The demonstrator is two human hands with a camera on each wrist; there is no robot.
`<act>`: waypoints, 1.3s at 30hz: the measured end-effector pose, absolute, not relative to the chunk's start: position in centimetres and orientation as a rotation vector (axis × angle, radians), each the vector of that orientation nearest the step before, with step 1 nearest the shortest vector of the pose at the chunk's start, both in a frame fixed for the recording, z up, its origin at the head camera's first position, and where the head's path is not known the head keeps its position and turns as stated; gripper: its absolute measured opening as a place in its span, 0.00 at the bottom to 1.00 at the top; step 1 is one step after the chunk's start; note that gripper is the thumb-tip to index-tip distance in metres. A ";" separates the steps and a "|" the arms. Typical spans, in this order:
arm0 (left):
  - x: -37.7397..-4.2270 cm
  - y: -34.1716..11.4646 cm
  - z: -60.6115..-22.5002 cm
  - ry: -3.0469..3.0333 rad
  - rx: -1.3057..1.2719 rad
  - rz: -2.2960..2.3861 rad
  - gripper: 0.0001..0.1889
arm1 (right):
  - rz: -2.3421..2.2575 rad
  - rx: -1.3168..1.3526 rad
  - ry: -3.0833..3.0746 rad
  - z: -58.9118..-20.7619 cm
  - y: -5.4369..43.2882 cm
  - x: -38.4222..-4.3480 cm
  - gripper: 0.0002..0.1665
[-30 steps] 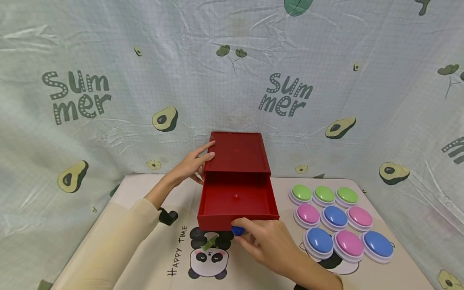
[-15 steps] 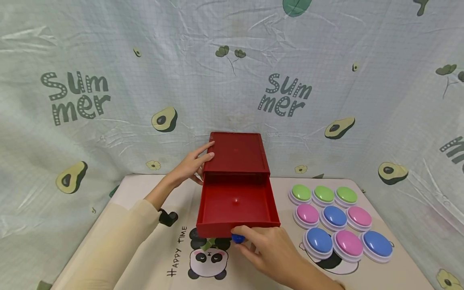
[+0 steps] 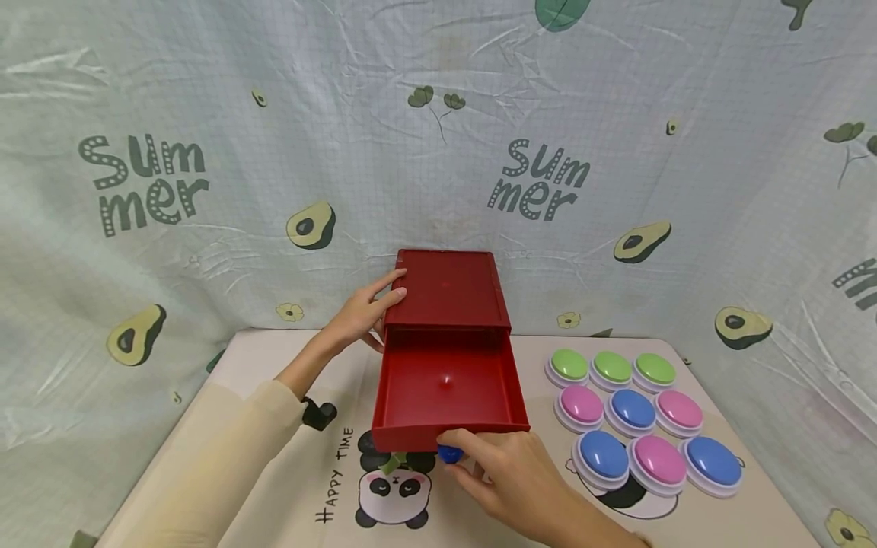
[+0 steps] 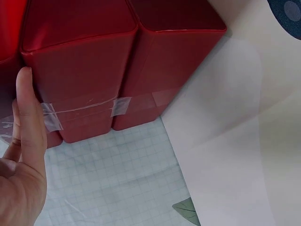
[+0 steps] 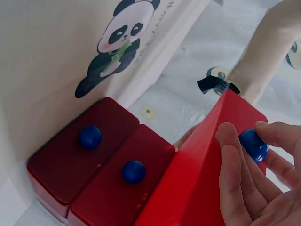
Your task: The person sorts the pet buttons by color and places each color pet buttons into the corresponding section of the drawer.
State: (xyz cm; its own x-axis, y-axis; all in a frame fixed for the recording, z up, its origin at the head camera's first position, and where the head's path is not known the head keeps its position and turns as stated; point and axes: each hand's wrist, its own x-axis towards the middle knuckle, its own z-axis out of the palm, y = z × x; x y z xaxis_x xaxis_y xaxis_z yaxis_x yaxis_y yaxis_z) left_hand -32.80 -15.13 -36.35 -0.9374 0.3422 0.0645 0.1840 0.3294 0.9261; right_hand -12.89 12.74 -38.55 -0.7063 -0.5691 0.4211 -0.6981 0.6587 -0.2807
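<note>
A red drawer unit (image 3: 448, 288) stands at the back of the table, its top drawer (image 3: 411, 439) pulled out and bare inside. My right hand (image 3: 510, 476) pinches that drawer's round blue knob (image 5: 254, 145) between thumb and fingers. Against the left side of the unit lies my left hand (image 3: 359, 313), with fingertips on the edge of its top. In the left wrist view, part of the left hand (image 4: 30, 141) shows straight fingers along the red stacked boxes, which are joined with clear tape (image 4: 121, 106). Two lower drawers (image 5: 117, 188) with blue knobs (image 5: 90, 136) are shut.
Rows of round push buttons in green (image 3: 613, 367), pink (image 3: 659, 460) and blue (image 3: 714, 461) stand on the right of the table. A panda print (image 3: 395, 495) marks the table cover (image 3: 294, 495). A patterned cloth (image 3: 384, 183) hangs behind and at the sides.
The right hand has drawn the top drawer a little farther out towards me, mostly in the first half second. The left hand has stayed against the unit.
</note>
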 end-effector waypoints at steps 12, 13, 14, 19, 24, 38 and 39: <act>-32.5 -14.9 -36.5 2.487 0.460 1.676 0.31 | 0.663 1.011 -2.569 -38.6 12.8 -13.0 0.22; -32.5 -15.0 -36.5 2.486 0.458 1.678 0.31 | 0.662 1.015 -2.569 -38.6 12.8 -13.0 0.22; -32.5 -15.0 -36.5 2.487 0.457 1.679 0.31 | 0.660 1.016 -2.571 -38.6 12.8 -13.0 0.22; -32.7 -15.0 -36.6 2.488 0.458 1.673 0.31 | 0.667 1.036 -2.591 -38.6 12.7 -13.2 0.23; -32.8 -15.0 -36.6 2.472 0.462 1.680 0.31 | 0.659 1.056 -2.593 -38.6 12.7 -13.1 0.23; -32.8 -15.1 -36.5 2.420 0.486 1.711 0.32 | 0.754 1.078 -2.567 -36.6 13.8 -12.6 0.24; -32.8 -15.2 -36.5 2.417 0.486 1.711 0.32 | 0.776 1.075 -2.550 -36.3 14.0 -12.6 0.24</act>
